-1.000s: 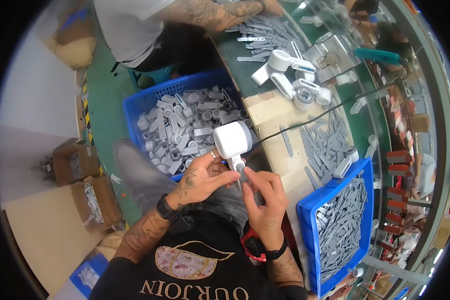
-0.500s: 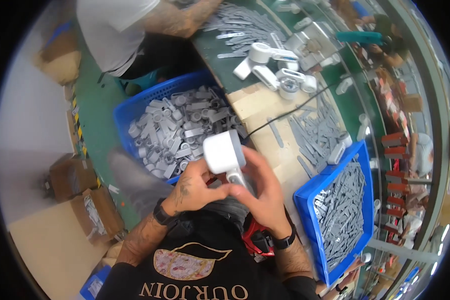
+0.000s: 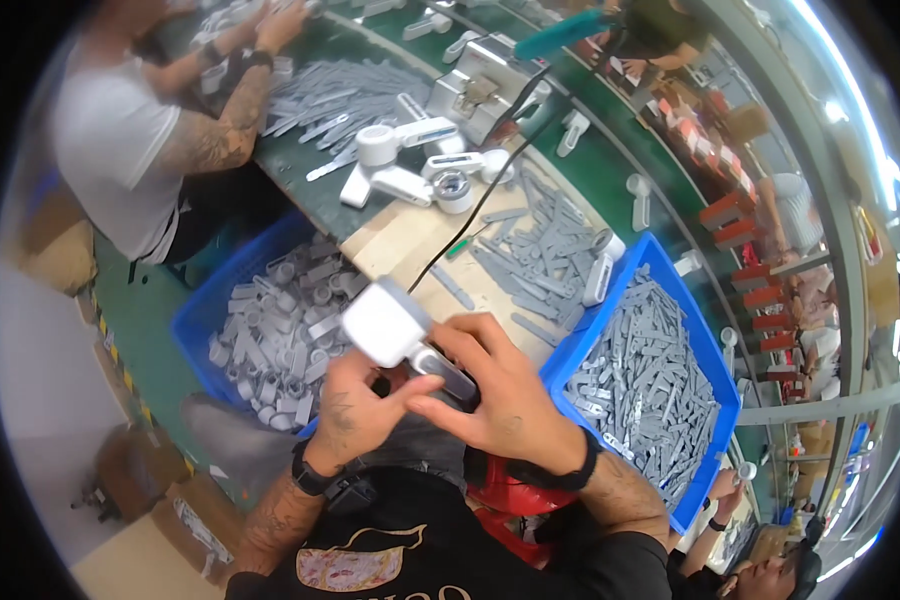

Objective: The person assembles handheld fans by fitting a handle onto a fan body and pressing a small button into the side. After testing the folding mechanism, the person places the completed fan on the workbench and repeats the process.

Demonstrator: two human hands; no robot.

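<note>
A white handheld device (image 3: 384,326) with a thick round head, a grey rim and a short handle is held up in front of my chest. Fingers of my left hand (image 3: 354,404) are closed round the handle below the head. My right hand (image 3: 500,392) grips the same handle from the other side, its fingers bent behind it. Both thumbs meet near the lower end of the handle, whose underside is hidden by my fingers.
A blue basket (image 3: 192,335) of white device parts stands at the left. On the right, a blue crate (image 3: 638,262) holds grey strips. Assembled white devices (image 3: 378,146), loose grey strips (image 3: 535,265), a green-handled screwdriver (image 3: 458,247) and a metal fixture (image 3: 482,88) lie on the bench. A co-worker (image 3: 120,125) sits far left.
The view has swung, so the bench and basket appear further left. In my hands the device has tilted, and its handle now points more toward the lower right. Both hands keep their hold.
</note>
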